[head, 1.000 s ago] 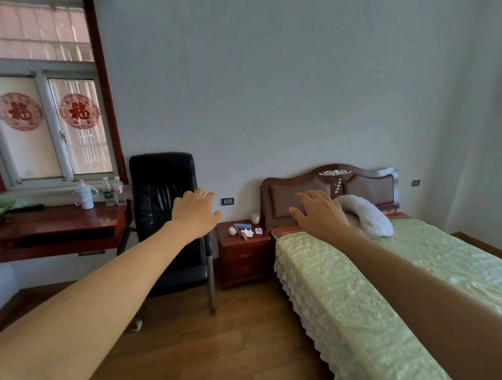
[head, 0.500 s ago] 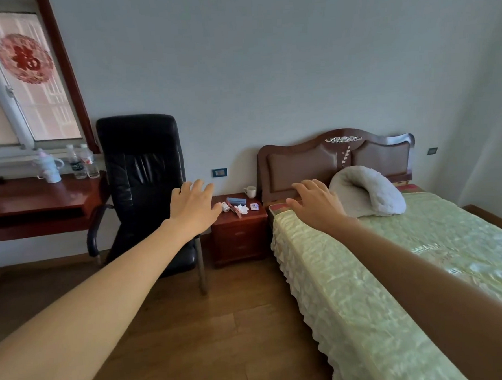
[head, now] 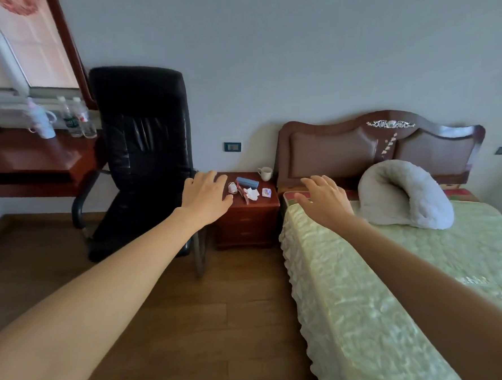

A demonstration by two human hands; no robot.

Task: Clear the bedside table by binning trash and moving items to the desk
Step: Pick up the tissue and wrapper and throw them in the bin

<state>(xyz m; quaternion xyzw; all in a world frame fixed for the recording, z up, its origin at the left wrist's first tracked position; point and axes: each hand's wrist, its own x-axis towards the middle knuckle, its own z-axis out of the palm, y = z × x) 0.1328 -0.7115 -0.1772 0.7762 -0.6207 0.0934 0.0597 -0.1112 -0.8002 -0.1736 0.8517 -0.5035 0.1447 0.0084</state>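
Hands (head: 206,197) (head: 324,201) empty, fingers (head: 213,177) spread loosely.

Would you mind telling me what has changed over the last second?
The view has drawn closer to the bedside table and swung right, pushing the desk to the frame's left edge. Both the left hand and right hand remain outstretched, open and empty. The table's items look untouched.
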